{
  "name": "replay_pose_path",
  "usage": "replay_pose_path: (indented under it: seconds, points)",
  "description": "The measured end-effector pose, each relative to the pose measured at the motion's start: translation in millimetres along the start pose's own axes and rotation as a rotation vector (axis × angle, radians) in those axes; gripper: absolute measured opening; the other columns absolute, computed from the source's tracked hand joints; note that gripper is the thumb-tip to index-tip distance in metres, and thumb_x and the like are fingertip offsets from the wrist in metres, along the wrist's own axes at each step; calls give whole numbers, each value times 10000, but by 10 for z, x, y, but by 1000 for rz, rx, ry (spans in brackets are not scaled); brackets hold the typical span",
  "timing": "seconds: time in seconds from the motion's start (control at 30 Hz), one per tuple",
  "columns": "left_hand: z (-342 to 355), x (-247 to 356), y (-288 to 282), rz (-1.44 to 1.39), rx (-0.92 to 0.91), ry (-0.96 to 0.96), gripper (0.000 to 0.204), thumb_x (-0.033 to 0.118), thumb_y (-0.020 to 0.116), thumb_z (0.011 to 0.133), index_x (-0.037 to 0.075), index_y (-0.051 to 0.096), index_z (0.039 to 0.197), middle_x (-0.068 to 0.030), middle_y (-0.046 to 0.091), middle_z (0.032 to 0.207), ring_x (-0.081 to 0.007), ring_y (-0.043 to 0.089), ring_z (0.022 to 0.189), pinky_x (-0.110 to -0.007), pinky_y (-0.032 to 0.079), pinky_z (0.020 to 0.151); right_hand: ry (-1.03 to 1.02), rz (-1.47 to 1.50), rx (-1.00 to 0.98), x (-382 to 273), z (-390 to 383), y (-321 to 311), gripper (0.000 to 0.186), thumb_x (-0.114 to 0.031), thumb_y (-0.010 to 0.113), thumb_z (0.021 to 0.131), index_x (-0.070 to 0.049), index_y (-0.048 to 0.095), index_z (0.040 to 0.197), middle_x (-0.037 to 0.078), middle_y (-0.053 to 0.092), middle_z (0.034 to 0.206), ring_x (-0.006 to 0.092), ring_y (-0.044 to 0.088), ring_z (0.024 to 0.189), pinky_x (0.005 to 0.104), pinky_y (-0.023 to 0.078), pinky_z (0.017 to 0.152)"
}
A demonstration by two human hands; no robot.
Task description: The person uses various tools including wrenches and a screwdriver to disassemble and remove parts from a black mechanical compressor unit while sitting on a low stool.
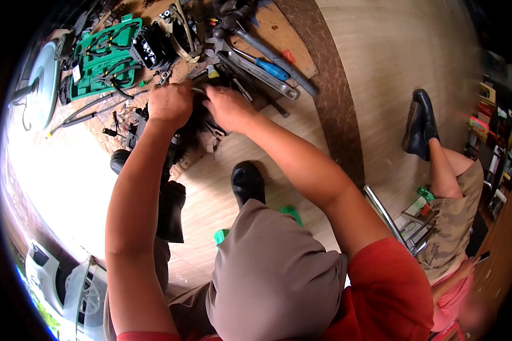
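My left hand (pixel 170 104) is closed in a fist above the front of a cluttered wooden board (pixel 276 34); what sits inside its fingers is hidden. Just right of it my right hand (pixel 228 108) has its fingers curled inward around something I cannot make out. A thin metal edge shows between the two hands. Dark parts lie beneath them. Close to my right hand are a large metal wrench (pixel 256 74), a screwdriver with a blue handle (pixel 272 69) and a hammer (pixel 273 54). Beyond my left hand lies an opened green tool case (pixel 105 55).
Black cables (pixel 94 113) run along the board's left side, by a pale round fan-like object (pixel 41 85). My black shoe (pixel 248 181) rests on the tiled floor. At right sits another person in camouflage shorts (pixel 452 227), with a phone (pixel 483 257) in hand.
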State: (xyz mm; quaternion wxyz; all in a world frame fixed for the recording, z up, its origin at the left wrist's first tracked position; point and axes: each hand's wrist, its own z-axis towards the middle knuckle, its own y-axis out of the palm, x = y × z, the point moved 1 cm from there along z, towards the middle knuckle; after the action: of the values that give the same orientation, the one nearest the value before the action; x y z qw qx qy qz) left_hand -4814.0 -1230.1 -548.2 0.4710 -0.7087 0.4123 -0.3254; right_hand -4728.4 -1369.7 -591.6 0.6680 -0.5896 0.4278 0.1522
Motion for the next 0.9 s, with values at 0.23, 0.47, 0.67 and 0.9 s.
replay_pose_path:
  seconds: [0.23, 0.47, 0.67, 0.9]
  points:
    - [-316, -190, -68, -115, 173, -161, 874, 468, 811, 745, 13, 417, 1379, -221, 551, 1320, -392, 513, 1247, -467, 392, 1062, 212, 249, -67, 191, 84, -13, 227, -185, 562, 960, 4, 644, 1053, 254, 676, 942, 437, 648, 918, 480, 523, 792]
    - [-437, -516, 134, -456, 13, -244, 909, 428, 867, 688, 50, 414, 1381, -198, 585, 1258, -373, 553, 1189, -470, 407, 1034, 291, 189, -223, -2, 195, -123, 323, -195, 570, 968, -46, 643, 1245, 210, 679, 1128, 386, 639, 1058, 434, 512, 917]
    - [-384, -653, 152, -629, -27, -189, 830, 266, 892, 704, 56, 437, 1366, -191, 631, 1211, -333, 623, 1130, -412, 485, 983, 270, 117, -277, -96, 325, -114, 276, -176, 564, 945, -60, 669, 1171, 206, 692, 1042, 401, 651, 989, 478, 522, 857]
    - [-305, -312, -94, -336, -113, -330, 1021, 476, 865, 667, -4, 398, 1438, -236, 461, 1417, -369, 491, 1295, -468, 432, 1055, 260, -100, -717, -525, 645, -485, 240, -143, 566, 918, 37, 678, 1033, 229, 699, 963, 407, 672, 932, 482, 537, 834]
